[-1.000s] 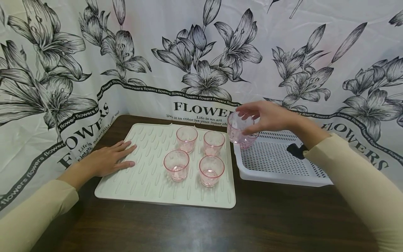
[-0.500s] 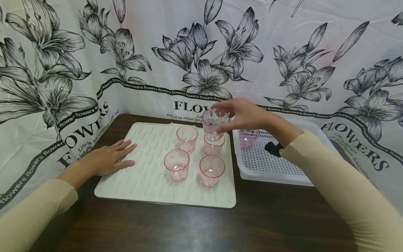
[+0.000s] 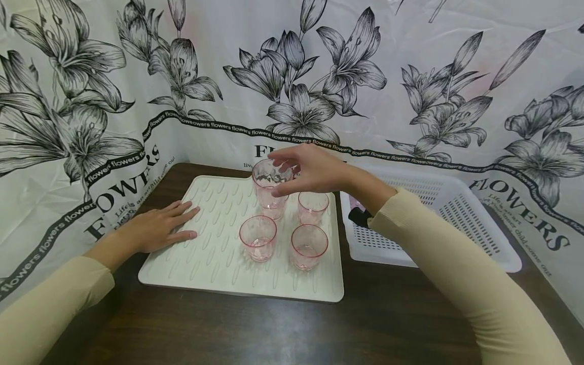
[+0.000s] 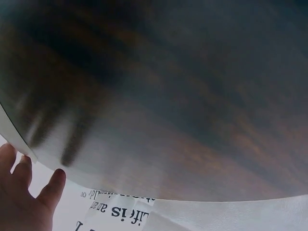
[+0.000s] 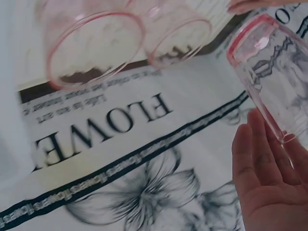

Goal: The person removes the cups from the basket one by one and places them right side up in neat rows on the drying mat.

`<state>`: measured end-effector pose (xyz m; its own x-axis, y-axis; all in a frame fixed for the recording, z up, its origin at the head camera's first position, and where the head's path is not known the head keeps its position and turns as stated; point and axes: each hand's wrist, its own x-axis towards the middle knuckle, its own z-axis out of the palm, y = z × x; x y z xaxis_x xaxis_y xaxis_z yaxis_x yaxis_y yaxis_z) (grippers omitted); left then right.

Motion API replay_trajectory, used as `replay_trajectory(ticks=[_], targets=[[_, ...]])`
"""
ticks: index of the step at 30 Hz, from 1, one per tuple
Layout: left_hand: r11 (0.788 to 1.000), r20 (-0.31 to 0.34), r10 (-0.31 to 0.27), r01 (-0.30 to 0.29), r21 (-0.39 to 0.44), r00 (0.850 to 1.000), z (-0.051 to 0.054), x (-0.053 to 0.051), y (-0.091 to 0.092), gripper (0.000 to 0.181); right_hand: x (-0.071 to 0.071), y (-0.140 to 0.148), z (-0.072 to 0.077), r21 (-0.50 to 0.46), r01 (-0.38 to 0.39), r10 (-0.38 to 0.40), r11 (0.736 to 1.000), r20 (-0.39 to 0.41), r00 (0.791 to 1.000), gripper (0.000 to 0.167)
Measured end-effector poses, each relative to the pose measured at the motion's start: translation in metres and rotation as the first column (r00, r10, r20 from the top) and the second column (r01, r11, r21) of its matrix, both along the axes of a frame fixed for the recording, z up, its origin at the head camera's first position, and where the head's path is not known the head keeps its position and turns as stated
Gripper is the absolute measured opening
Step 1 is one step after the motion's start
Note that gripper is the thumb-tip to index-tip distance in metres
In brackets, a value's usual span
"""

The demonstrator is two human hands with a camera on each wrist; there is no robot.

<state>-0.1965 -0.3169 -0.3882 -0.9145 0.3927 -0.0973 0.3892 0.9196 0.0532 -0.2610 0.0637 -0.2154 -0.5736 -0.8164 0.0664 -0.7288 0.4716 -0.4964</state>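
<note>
A clear pink glass (image 3: pixel 266 177) hangs in the air at the back of the white ridged mat (image 3: pixel 205 263), its rim pinched between the fingers and thumb of my right hand (image 3: pixel 315 170). The right wrist view also shows this glass (image 5: pixel 274 62) beside the fingers. Below and partly behind it stands another pink glass (image 3: pixel 275 210). Further pink glasses stand upright on the mat: one at the back right (image 3: pixel 313 208), one at front left (image 3: pixel 258 241) and one at front right (image 3: pixel 309 248). My left hand (image 3: pixel 159 225) rests flat on the mat's left edge, fingers spread.
A white perforated basket (image 3: pixel 456 203) stands right of the mat, with a pink glass (image 3: pixel 355 203) mostly hidden behind the right wrist and its black camera mount (image 3: pixel 359 217). Dark wooden table (image 3: pixel 255 329) lies in front. A flower-printed curtain (image 3: pixel 205 137) closes off the back.
My right hand has carried the glass leftwards from above the basket's left edge, past the back right glass, to over the back left one. The left hand has stayed in place.
</note>
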Motion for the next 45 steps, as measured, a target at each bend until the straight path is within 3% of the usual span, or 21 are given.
replay_trajectory(ticks=[11,21,27,34,45], targets=[[1.0,-0.01,-0.002,0.002,-0.007,1.0,0.0,0.0,-0.001,0.077,0.016,-0.055,-0.011,0.024,-0.078,0.078,0.997,-0.006,0.997,0.079],[1.0,0.01,-0.003,0.004,-0.026,1.0,0.002,-0.002,-0.002,0.079,0.029,-0.091,-0.034,0.115,-0.137,0.137,0.984,0.011,0.991,0.079],[1.0,0.01,-0.003,0.003,-0.023,1.0,0.002,-0.002,-0.002,0.077,0.034,-0.104,-0.048,0.169,-0.175,0.174,0.97,0.024,0.985,0.079],[0.998,-0.024,-0.061,0.06,-0.036,0.998,0.003,0.0,-0.003,0.072,0.04,-0.113,-0.065,0.231,-0.189,0.177,0.954,0.072,0.982,0.079],[0.999,-0.009,-0.03,0.03,-0.013,0.999,0.0,-0.001,-0.005,0.074,0.044,-0.116,-0.078,0.292,-0.197,0.169,0.936,0.12,0.978,0.077]])
